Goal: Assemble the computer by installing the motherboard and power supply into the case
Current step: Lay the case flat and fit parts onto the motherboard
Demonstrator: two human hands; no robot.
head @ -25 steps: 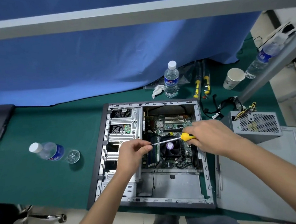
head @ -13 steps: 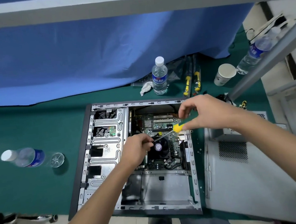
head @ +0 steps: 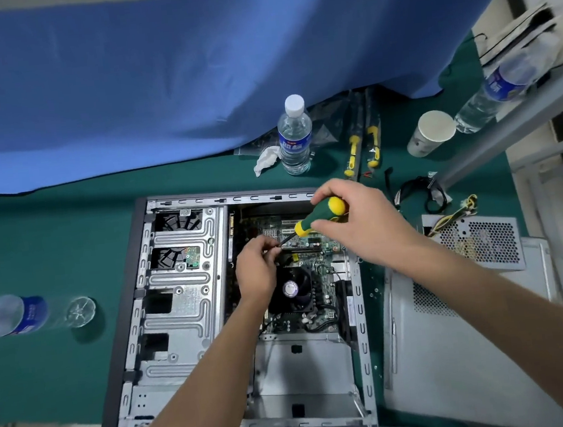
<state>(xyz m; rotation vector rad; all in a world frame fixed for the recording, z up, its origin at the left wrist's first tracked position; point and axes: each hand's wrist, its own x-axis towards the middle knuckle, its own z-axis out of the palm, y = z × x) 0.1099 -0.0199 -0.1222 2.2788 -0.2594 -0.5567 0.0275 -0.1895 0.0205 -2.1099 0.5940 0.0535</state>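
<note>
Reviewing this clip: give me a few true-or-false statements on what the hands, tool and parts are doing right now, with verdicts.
1. The right hand grips a green-and-yellow-handled screwdriver. True.
2. The grey perforated power supply box is mounted inside the open grey metal computer case. False: it sits on the green table, right of the case.
3. The left hand pinches near the screwdriver's tip over the green motherboard. True.
4. The upright clear plastic water bottle has no cap. False: it wears a white cap.

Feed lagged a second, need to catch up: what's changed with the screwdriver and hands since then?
The right hand tipped the screwdriver from nearly flat to steeply angled, handle raised. The left hand stayed pinching near its tip above the motherboard. The power supply remains outside the case.
</note>
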